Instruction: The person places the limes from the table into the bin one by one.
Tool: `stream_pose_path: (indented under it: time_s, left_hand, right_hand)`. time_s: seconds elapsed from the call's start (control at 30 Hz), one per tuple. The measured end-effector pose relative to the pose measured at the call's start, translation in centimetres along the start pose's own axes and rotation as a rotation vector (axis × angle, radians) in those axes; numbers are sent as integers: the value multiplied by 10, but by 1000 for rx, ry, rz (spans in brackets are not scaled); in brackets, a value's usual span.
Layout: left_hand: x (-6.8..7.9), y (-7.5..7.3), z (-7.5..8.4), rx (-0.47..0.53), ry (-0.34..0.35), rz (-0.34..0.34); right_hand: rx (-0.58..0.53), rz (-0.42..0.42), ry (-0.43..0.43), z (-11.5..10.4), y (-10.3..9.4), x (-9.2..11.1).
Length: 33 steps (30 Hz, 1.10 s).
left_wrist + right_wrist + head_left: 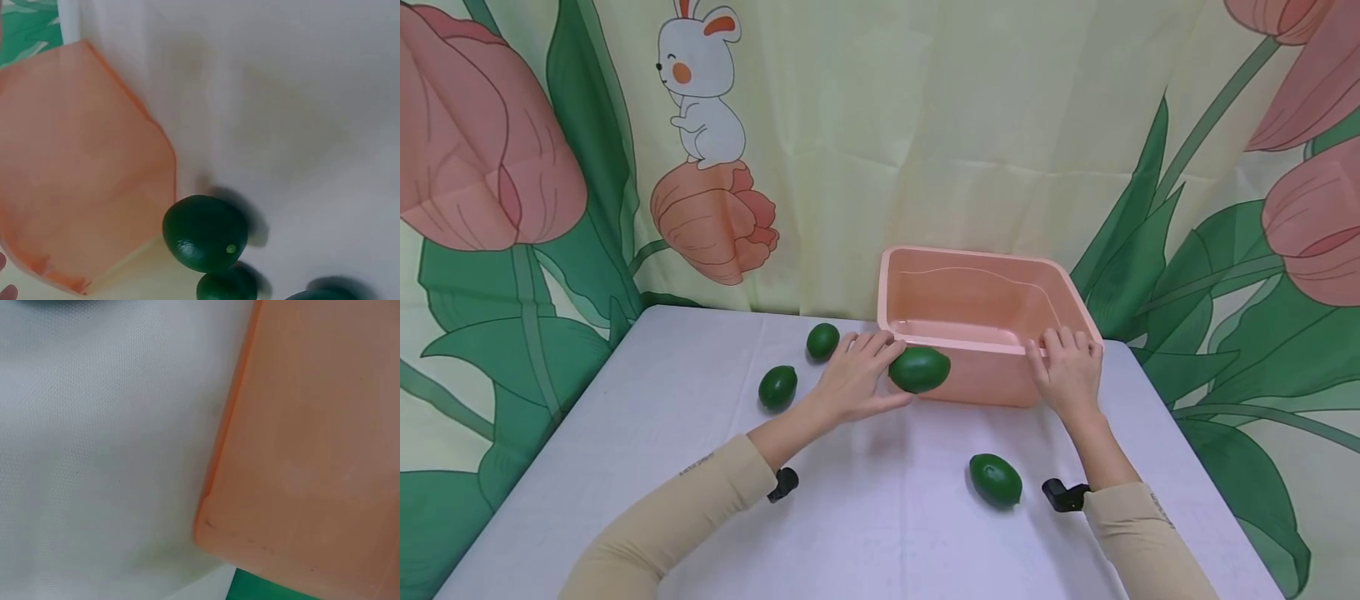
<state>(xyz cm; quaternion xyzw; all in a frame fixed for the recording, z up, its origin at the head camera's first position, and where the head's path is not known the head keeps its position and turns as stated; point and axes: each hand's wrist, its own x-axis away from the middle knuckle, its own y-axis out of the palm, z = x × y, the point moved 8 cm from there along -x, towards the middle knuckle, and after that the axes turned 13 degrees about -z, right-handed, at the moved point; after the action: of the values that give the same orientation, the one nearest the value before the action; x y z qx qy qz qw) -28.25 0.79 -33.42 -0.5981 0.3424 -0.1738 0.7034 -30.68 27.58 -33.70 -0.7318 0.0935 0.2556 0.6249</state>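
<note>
With its thumb below and fingers above, my left hand (861,379) pinches a dark green, smooth oval lime (919,369), raised in front of the bin's near wall. My right hand (1067,371) grips the near rim of the pink plastic bin (977,375) at its right corner, fingers hooked over the edge. Two more limes, one nearer (777,387) and one farther (822,342), lie on the table left of the bin. Another lime (996,481) lies in front of it. In the left wrist view, limes (205,232) appear beside the bin (94,156); only fingertips show.
A white cloth covers the table (865,517). Behind the bin hangs a curtain (985,125) printed with tulips and a rabbit. Small black wrist cameras, one on the left (784,483) and one on the right (1065,495), stick out beneath the sleeves.
</note>
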Motion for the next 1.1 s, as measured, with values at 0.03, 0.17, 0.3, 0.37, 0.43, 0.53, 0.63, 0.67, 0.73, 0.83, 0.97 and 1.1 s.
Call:
stream_pose_path:
  time_s: [0.03,0.17,0.3,0.37,0.43,0.53,0.63,0.67,0.73,0.83,0.97,1.1]
  left_hand:
    - [-1,-3,0,6,2,9]
    - [-7,-11,-3,23,-22,31]
    - [-11,-16,-7,32,-41,41]
    - [-13,-17,-8,29,-40,42]
    - [-15,-19,-8,27,-41,44]
    - [-18,-20,-10,30,-49,52]
    - [-22,-21,-13,34,-64,48]
    - [-23,-22,-14,36,-68,47]
    - [-26,-22,-16,38,-79,39]
    - [-30,-22,-19,42,-94,35]
    - [-35,-20,-23,40,-119,17]
    - [-40,-18,-26,50,-133,6]
  right_hand:
    - [3,-1,1,0,0,0]
    - [5,-4,3,0,0,0]
    - [-2,-2,2,0,0,0]
    - [-4,5,0,0,0,0]
    - [-4,11,-1,1,0,0]
    - [-3,13,-1,2,1,0]
    - [-1,10,3,3,2,0]
    - [0,9,5,3,2,0]
    - [1,10,6,2,1,0]
    - [1,14,5,2,0,0]
    - [1,21,1,1,1,-1]
    - [3,28,3,2,1,0]
